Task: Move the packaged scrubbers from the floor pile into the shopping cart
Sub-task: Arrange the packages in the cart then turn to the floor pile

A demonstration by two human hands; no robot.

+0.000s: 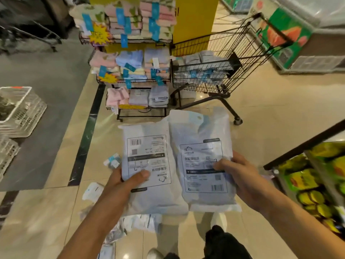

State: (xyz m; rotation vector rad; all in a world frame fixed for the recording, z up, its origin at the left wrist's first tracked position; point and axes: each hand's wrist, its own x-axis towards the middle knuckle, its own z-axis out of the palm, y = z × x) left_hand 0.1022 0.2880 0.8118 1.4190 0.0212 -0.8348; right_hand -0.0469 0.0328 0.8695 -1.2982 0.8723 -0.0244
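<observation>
A wire rack of folded towels stands ahead, white plastic crates stacked at the left.

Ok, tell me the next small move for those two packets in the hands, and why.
Probably carry both forward and drop them into the shopping cart. The left hand grips one packet, the right hand another packet, both lifted off the floor; the cart ahead already holds similar packs and has room.

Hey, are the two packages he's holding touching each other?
Touching. The head view shows the right package overlapping the inner edge of the left package, with no gap visible between them.
</observation>
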